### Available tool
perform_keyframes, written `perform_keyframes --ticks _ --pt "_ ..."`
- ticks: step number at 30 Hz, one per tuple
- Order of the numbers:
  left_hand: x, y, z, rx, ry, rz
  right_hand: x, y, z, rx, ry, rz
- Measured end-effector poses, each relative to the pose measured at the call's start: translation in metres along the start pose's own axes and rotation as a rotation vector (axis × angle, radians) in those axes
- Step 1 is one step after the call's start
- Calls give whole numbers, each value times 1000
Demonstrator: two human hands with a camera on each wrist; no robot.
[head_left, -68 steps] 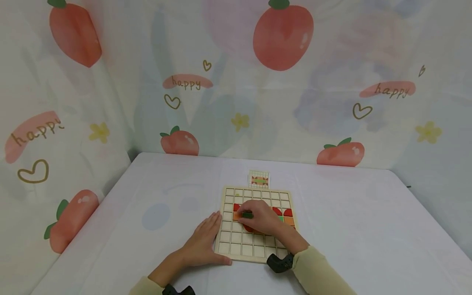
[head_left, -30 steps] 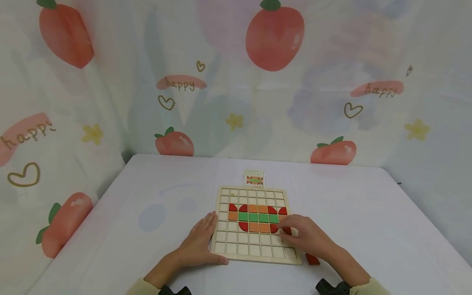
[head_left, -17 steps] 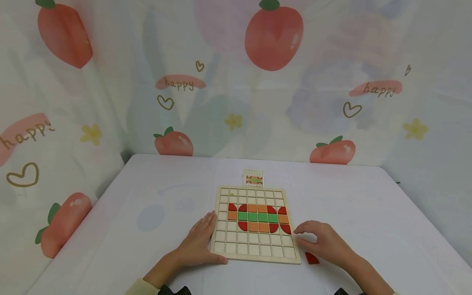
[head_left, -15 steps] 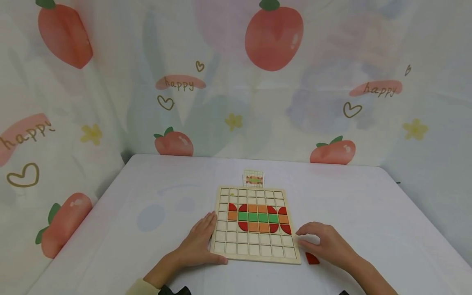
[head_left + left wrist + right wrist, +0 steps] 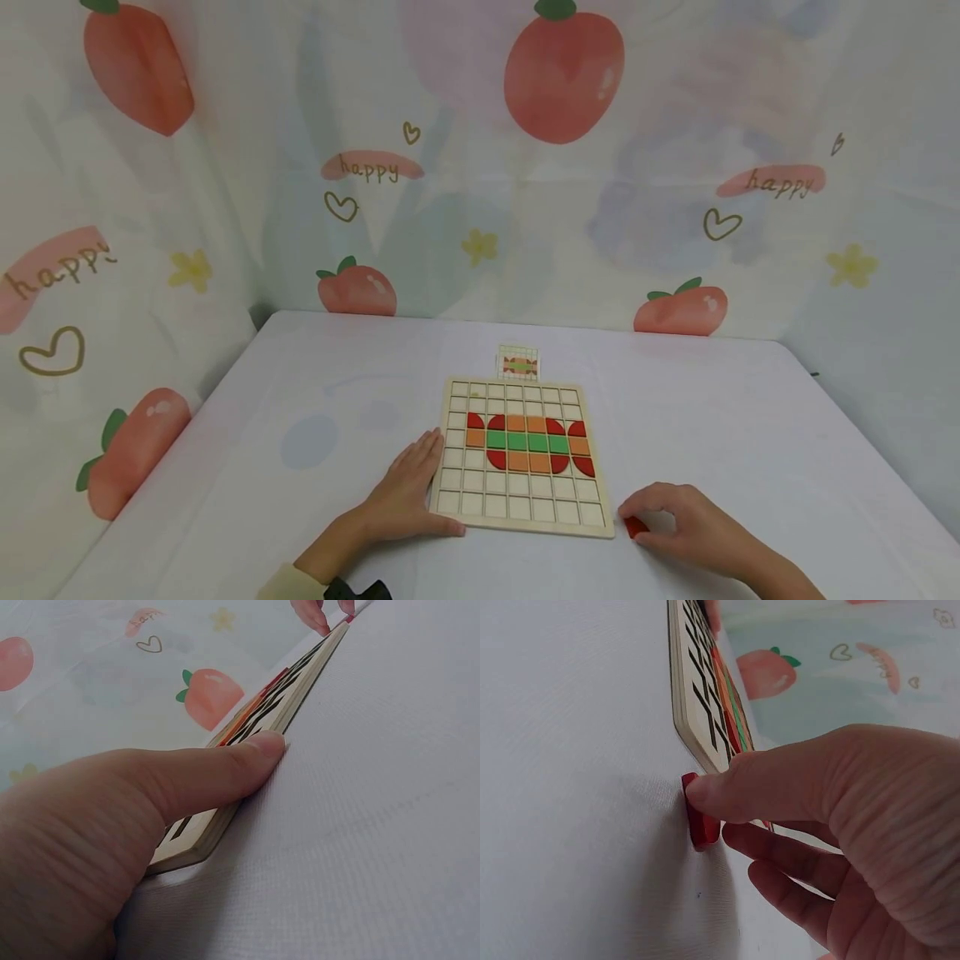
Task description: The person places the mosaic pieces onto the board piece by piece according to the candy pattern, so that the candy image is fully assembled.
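Note:
At the board's near right corner, my right hand pinches a red tile between thumb and fingertips. The right wrist view has the thumb on the red tile's upper side, close over the white cloth. My left hand touches the wooden grid board, straight fingers along its left edge and thumb at its near edge, as the left wrist view also shows with the thumb. Green tiles fill a middle row, with orange tiles and rounded red tiles around them.
A small pattern card with a similar coloured design lies just beyond the board's far edge. White cloth covers the table, and a printed fruit backdrop stands behind and to the left.
My right hand has moved from the board's left part to its right side, then down to the loose red tile, which it now pinches. The left hand stays at the board's edge.

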State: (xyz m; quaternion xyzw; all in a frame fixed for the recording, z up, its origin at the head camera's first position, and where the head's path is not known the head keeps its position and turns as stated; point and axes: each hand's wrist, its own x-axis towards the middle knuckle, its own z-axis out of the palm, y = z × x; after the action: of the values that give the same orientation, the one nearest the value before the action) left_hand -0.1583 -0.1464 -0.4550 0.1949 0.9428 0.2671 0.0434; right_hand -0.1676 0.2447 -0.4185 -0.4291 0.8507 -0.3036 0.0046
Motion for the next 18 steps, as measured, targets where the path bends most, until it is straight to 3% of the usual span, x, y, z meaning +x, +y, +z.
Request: perform_keyframes --ticks 4,6,13,18 --pt "0 0 0 1 0 -5 1 1 0 0 1 -31" --pt "1 0 0 -2 -2 -10 2 0 0 -3 -7 -8" --pt "1 0 1 -1 0 -16 10 -7 0 -35 -62 280" --pt "0 0 1 -2 0 -20 13 -9 5 -81 -14 358"
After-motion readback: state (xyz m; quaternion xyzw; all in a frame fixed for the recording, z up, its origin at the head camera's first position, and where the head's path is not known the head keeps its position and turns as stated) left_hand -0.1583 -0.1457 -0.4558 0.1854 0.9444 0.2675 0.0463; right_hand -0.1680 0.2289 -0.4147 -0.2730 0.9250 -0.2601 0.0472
